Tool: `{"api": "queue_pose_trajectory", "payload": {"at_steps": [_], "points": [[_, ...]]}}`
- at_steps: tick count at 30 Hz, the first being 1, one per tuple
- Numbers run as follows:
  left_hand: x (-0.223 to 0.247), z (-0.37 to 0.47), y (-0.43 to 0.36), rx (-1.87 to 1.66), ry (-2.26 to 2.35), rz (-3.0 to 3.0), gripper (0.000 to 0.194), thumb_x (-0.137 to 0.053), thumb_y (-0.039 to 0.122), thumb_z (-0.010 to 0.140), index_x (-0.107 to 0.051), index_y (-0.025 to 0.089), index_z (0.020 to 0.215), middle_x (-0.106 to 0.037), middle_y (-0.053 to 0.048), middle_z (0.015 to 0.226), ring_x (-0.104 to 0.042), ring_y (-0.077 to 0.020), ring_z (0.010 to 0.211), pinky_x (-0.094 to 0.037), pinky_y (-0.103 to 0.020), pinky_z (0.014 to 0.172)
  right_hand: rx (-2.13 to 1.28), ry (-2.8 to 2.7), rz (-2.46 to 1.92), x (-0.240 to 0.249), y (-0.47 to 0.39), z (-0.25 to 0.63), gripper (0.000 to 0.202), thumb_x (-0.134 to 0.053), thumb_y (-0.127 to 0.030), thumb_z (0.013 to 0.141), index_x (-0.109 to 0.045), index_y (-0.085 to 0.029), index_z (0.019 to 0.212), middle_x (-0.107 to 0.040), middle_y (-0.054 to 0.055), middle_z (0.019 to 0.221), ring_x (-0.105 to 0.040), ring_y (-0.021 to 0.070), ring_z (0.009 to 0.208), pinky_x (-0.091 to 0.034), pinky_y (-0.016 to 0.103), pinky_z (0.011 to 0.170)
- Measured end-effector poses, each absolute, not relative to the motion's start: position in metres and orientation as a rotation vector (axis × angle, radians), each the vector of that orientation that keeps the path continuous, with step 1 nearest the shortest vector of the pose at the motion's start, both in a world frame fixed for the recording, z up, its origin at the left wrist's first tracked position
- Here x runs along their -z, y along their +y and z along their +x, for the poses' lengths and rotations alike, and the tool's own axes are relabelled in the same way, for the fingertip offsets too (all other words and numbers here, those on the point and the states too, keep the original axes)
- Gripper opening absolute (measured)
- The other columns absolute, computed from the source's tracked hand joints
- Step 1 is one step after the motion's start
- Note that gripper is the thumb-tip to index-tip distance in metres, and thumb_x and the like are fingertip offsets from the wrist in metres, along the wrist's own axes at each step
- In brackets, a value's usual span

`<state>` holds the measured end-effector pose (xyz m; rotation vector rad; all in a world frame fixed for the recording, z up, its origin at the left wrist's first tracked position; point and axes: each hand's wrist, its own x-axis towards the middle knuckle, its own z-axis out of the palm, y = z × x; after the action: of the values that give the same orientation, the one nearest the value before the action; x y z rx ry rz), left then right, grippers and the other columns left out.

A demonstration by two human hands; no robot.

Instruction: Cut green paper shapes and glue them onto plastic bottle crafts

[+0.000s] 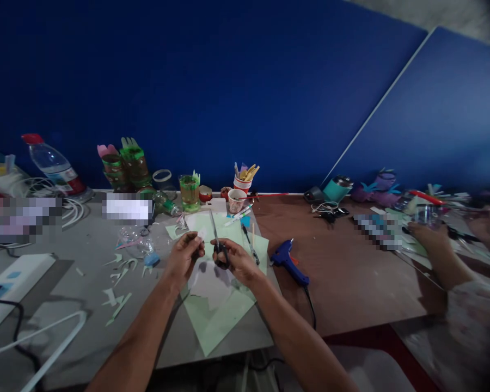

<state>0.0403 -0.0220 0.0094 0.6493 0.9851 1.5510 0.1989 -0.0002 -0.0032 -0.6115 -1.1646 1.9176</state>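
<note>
My left hand (187, 251) pinches a small piece of white paper (202, 234) between thumb and fingers. Close beside it, my right hand (237, 260) is closed around the dark handles of a pair of scissors (214, 228), blades pointing up and away from me. The blades stand just right of the paper, and I cannot tell whether they touch it. Both hands are above pale green sheets (216, 331) with a cut white sheet (212, 291) on top. Several paper scraps (122, 267) lie to the left of my left hand.
A blue glue gun (288, 260) lies right of the sheets, its cord running toward me. Behind are a paper cup (237, 201), a green-tinted cup (190, 193) and a bottle (55, 163). A power strip (18, 288) is at left. A co-worker's hand (430, 239) is at right.
</note>
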Motion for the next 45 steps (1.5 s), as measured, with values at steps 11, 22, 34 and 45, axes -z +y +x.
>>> {"api": "queue_pose_trajectory", "payload": {"at_steps": [11, 22, 34, 45], "points": [[-0.014, 0.041, -0.025, -1.516, 0.969, 0.621, 0.035, -0.075, 0.026, 0.063, -0.055, 0.018, 0.091, -0.057, 0.005, 0.062, -0.051, -0.0059, 0.050, -0.039, -0.017, 0.050, -1.839, -1.246, -0.574, 0.007, -0.008, 0.189, 0.057, -0.074, -0.056, 0.065, -0.058, -0.019, 0.104, -0.055, 0.000, 0.072, -0.049, 0.0117, 0.062, -0.035, 0.023, 0.055], [-0.010, 0.042, -0.023, -1.529, 1.011, 0.689, 0.039, -0.073, 0.026, 0.064, -0.053, 0.018, 0.095, -0.061, 0.004, 0.061, -0.049, -0.0067, 0.048, -0.037, -0.019, 0.050, -1.487, -1.693, -0.768, 0.004, -0.013, 0.189, 0.043, -0.063, -0.030, 0.071, -0.054, -0.018, 0.111, -0.051, -0.003, 0.072, -0.045, 0.0114, 0.062, -0.037, 0.024, 0.058], [-0.012, 0.046, -0.026, -1.496, 1.031, 0.752, 0.035, -0.071, 0.026, 0.064, -0.054, 0.017, 0.093, -0.058, 0.005, 0.056, -0.048, -0.0085, 0.048, -0.035, -0.021, 0.050, -1.252, -1.790, -0.863, 0.008, -0.012, 0.189, 0.039, -0.057, -0.025, 0.071, -0.054, -0.019, 0.109, -0.051, -0.001, 0.075, -0.044, 0.0132, 0.065, -0.037, 0.024, 0.058], [-0.013, 0.047, -0.027, -1.468, 1.069, 0.792, 0.039, -0.071, 0.027, 0.063, -0.052, 0.018, 0.096, -0.059, 0.005, 0.055, -0.049, -0.0089, 0.047, -0.037, -0.021, 0.049, -1.288, -1.770, -0.837, 0.004, -0.014, 0.188, 0.036, -0.054, -0.029, 0.073, -0.054, -0.015, 0.107, -0.053, -0.002, 0.072, -0.044, 0.0123, 0.061, -0.036, 0.025, 0.057]]}}
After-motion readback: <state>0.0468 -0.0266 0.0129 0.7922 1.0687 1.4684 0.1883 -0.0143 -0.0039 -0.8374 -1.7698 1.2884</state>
